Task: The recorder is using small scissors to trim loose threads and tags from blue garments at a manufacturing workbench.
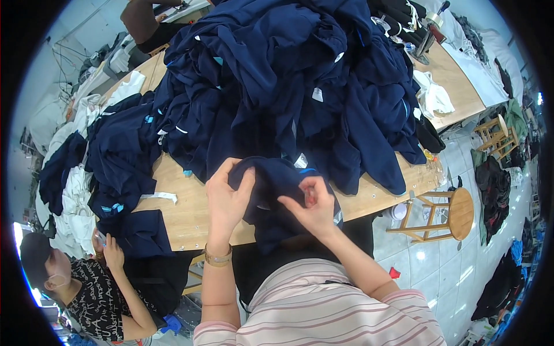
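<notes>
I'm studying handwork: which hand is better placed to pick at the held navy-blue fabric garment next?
Probably the right hand: its thumb stands apart from its curled fingers, while the left hand holds the garment.

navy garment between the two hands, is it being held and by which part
The left hand holds the navy garment by its upper left edge, between thumb and fingers. Whether the right hand grips anything cannot be told.

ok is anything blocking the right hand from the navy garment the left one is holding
Nothing visible does. Of the two hands, the right hand is just over the navy garment, and the left hand grips its edge to one side. The big navy pile lies beyond both hands, not between.
</notes>
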{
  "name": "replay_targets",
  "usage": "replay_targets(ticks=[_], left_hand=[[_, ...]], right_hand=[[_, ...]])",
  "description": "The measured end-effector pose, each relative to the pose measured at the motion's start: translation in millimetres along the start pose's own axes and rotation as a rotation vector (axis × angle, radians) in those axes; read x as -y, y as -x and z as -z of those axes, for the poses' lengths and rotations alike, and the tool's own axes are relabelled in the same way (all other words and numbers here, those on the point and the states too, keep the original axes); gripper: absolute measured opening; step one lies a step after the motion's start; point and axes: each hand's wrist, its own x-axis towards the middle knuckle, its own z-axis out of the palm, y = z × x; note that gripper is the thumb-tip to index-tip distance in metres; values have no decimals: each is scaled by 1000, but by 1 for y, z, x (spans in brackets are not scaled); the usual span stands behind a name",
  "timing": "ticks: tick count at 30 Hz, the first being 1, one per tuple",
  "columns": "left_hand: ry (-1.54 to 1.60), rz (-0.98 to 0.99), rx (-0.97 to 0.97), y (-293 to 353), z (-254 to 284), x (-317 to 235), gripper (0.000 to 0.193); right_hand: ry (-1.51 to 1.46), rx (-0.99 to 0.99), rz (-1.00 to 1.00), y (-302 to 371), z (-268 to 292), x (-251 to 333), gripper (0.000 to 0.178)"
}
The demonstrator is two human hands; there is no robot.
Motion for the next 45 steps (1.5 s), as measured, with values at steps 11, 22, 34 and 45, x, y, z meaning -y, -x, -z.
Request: replay_targets(ticks=[11, 22, 34, 45], left_hand=[[25, -97, -33, -3, 36, -29, 18], [-92, -1, 110, -6, 51, 3, 22], [531, 338, 395, -9, 34, 58, 20], [1029, 494, 473, -12, 14, 48, 65]], right_hand=[[-84, -215, 15, -58, 52, -16, 7], [-1549, 216, -806, -95, 95, -27, 16], [-972, 238, -855, -77, 60, -73, 15], [84, 148, -356, -70, 41, -69, 20]])
